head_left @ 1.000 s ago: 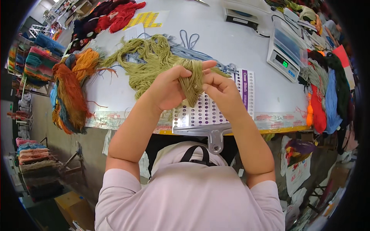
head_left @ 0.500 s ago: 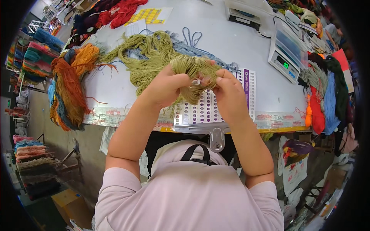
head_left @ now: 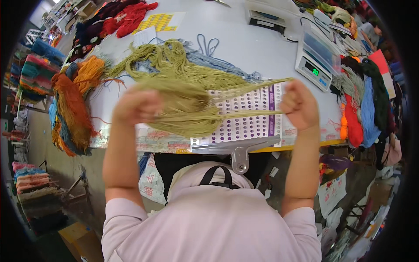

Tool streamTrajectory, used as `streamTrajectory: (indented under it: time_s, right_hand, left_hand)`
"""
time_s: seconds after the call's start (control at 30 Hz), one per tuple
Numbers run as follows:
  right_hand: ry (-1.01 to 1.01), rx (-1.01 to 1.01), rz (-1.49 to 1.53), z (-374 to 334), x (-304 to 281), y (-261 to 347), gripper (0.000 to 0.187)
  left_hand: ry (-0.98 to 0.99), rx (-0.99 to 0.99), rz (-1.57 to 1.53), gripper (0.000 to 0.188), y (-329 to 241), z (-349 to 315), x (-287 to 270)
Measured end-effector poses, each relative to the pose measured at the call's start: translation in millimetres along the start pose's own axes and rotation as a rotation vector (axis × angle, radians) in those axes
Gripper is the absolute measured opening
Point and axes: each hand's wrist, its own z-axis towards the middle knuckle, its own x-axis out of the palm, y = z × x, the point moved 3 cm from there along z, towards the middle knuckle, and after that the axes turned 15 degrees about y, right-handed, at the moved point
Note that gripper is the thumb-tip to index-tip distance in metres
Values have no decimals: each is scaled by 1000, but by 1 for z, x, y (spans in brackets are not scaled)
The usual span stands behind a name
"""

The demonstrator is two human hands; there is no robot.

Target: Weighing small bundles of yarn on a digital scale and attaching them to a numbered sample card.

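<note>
Nearby, orange yarn [head_left: 76,102] left, digital scale [head_left: 315,65] right of stretched olive yarn [head_left: 192,107].

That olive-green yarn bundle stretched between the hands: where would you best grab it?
Grab the olive-green yarn bundle at its thick bunched part beside the left hand, from above. There the strands lie gathered; toward the right hand they thin to a few taut threads.

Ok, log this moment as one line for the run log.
left hand: grips olive yarn bundle | right hand: pulls strands taut | below: dotted sheet, clipboard clip on table
</note>
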Motion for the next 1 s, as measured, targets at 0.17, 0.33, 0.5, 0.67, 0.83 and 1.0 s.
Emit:
streamTrajectory:
  time_s: [0.17, 0.33, 0.5, 0.67, 0.83, 1.0]
  right_hand:
    - [-365, -109, 136, -108, -176, 78, 18]
    - [-938, -233, 22, -244, -263, 165, 19]
    - [-1136, -368, -91, -291, -304, 224, 23]
    - [-871, -84, -570, -194, -180, 243, 21]
    - [-799, -21, -1380, -104, -83, 284, 26]
    - [-617, -193, -1228, -28, -27, 404, 16]
  left_hand:
    - [-415, 588, -320, 15, -46, -159, -106]
    - [-450, 794, -570, 15, -46, -334, -249]
    - [-1058, 910, -356, 24, -95, -438, -299]
    - [-878, 943, -408, 37, -70, -319, -279]
    - [-880, 570, -187, 22, 21, -51, -101]
    - [-973, 330, -173, 23, 129, 55, -44]
